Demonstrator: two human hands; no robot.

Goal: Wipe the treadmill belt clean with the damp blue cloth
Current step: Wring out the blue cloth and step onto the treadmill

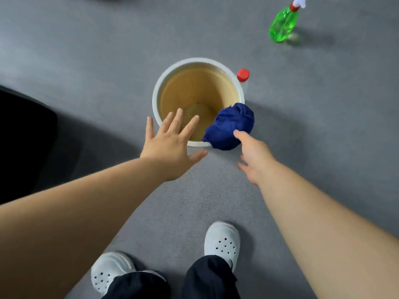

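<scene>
- R hand (253, 156): not gripping yet. Forefinger stretched fwd, its tip at or over the near edge of the blue cloth (230, 126), thumb splayed well off to the side. Other fingers hidden behind the hand, so can't say how they lie. Reads as a reach to pick up, hand loose and wide.
- L hand (170, 143): flat, fingers spread wide, holding nothing. It hovers over the bucket's near rim; contact w/ the rim can't be told. Prob. there to steady the bucket (164, 83) while the cloth comes off.
- Cloth: bunched in a wad, draped on the bucket's rim at the R side, part inside, part hanging outside. Likely parked there so drips fall into the bucket, not on the carpet (86, 50).
- Bucket: white outside, tan ribbed liner inside; whether there is water in it can't be told.
- Red-capped bottle (243, 75): upright, just behind the bucket, touching or nearly so.
- Green spray bottle (282, 25): well apart, far R, upright on the carpet.
- Black mass (21, 137) at L edge: poss. the treadmill, can't confirm; no belt plainly in view.
- Task stage, my guess: at the very start; cloth not yet lifted, wiping not yet begun.
</scene>
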